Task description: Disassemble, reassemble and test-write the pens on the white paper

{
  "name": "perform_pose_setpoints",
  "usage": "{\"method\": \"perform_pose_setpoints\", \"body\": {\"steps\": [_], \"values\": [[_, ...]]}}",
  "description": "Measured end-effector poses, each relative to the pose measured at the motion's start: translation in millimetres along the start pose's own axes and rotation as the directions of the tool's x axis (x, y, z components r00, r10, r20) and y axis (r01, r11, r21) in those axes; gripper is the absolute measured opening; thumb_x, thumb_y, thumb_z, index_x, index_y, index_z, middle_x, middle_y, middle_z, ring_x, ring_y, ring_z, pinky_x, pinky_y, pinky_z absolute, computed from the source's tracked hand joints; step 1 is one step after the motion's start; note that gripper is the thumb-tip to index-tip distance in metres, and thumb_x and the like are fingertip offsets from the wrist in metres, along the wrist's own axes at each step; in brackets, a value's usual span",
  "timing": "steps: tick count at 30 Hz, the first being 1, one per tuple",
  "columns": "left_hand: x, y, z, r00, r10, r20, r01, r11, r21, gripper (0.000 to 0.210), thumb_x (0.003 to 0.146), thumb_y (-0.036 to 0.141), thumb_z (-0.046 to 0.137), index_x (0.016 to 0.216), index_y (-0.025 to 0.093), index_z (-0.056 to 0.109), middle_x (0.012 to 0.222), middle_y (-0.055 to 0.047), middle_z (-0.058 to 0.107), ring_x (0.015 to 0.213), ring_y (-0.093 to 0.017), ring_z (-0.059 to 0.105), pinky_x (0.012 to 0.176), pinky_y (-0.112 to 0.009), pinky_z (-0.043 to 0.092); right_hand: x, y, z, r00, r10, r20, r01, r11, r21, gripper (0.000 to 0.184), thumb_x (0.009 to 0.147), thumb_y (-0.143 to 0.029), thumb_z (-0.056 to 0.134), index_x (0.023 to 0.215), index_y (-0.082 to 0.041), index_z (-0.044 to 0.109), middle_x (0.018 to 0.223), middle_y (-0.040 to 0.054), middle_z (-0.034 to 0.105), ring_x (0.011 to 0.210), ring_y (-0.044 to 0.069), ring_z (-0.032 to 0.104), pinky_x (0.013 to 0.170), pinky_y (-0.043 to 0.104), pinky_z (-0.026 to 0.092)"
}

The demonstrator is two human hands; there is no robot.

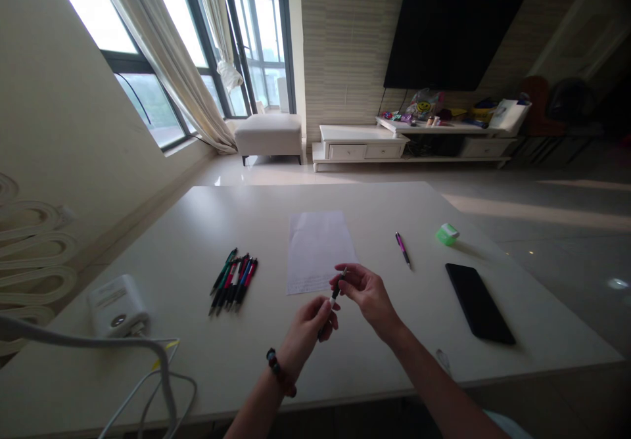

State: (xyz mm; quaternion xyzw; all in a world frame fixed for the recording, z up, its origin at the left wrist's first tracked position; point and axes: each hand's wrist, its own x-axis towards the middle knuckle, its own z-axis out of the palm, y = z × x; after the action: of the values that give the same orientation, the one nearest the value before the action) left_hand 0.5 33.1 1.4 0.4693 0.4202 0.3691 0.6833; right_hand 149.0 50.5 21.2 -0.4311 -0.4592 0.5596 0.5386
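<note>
Both of my hands hold one black and white pen (pixel 336 292) over the near edge of the paper. My left hand (pixel 309 324) is closed round its lower part, with a beaded bracelet on the wrist. Thumb and fingers of my right hand (pixel 365 293) pinch the upper end. The pen is tilted, and part of it is hidden by my fingers. Just beyond lies a white sheet of paper (pixel 318 245) with lines of writing along its near edge. A bunch of several pens (pixel 235 284) lies left of the paper, and a single purple pen (pixel 403 250) lies to its right.
A black phone (pixel 479 302) and a small green and white item (pixel 447 233) are on the right of the white table (pixel 374 367). At the left stand a white box-shaped device (pixel 118 305) and grey cables (pixel 165 376). A television (pixel 451 38) hangs beyond a low cabinet (pixel 362 143).
</note>
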Motion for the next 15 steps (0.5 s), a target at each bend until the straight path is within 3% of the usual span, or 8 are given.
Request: {"method": "perform_pose_setpoints", "body": {"steps": [4, 9, 13, 15], "values": [[-0.1, -0.8, 2.0, 1.000, -0.013, 0.004, 0.014, 0.999, -0.052, 0.046, 0.073, 0.058, 0.059, 0.083, 0.013, 0.056, 0.055, 0.004, 0.047, 0.044, -0.005, 0.034, 0.044, -0.021, 0.021, -1.1, -2.5, 0.3, 0.999, -0.011, 0.049, 0.009, 0.999, 0.038, 0.039, 0.074, -0.038, 0.068, 0.106, -0.018, 0.058, 0.091, 0.0083, 0.069, 0.082, 0.020, 0.065, 0.074, 0.035, 0.051], [0.1, -3.5, 2.8, 1.000, -0.008, 0.027, 0.009, 0.998, -0.055, 0.045, 0.075, 0.056, 0.057, 0.084, 0.013, 0.055, 0.056, 0.004, 0.047, 0.044, -0.005, 0.034, 0.044, -0.021, 0.021, -0.9, -2.1, 1.2, 0.998, -0.001, -0.059, 0.001, 1.000, -0.005, 0.033, 0.066, -0.037, 0.075, 0.088, -0.016, 0.062, 0.079, 0.0050, 0.068, 0.076, 0.019, 0.064, 0.072, 0.033, 0.051], [-0.1, -4.5, 3.0, 0.999, 0.005, 0.037, -0.002, 0.998, -0.067, 0.041, 0.078, 0.053, 0.056, 0.085, 0.013, 0.055, 0.056, 0.004, 0.046, 0.045, -0.005, 0.034, 0.044, -0.021, 0.021, -1.8, -5.4, 1.7, 0.999, 0.008, 0.036, -0.011, 0.996, 0.085, 0.040, 0.071, -0.036, 0.071, 0.104, -0.018, 0.059, 0.089, 0.0066, 0.069, 0.082, 0.020, 0.065, 0.078, 0.036, 0.051], [-0.5, -3.9, 3.5, 0.999, 0.012, 0.039, -0.010, 0.998, -0.066, 0.040, 0.079, 0.053, 0.056, 0.085, 0.013, 0.055, 0.057, 0.004, 0.047, 0.045, -0.005, 0.034, 0.044, -0.021, 0.021, -2.2, -6.4, 1.9, 0.999, 0.003, 0.037, -0.006, 0.997, 0.074, 0.037, 0.072, -0.035, 0.071, 0.103, -0.018, 0.059, 0.090, 0.0065, 0.069, 0.081, 0.019, 0.064, 0.077, 0.035, 0.051]]}}
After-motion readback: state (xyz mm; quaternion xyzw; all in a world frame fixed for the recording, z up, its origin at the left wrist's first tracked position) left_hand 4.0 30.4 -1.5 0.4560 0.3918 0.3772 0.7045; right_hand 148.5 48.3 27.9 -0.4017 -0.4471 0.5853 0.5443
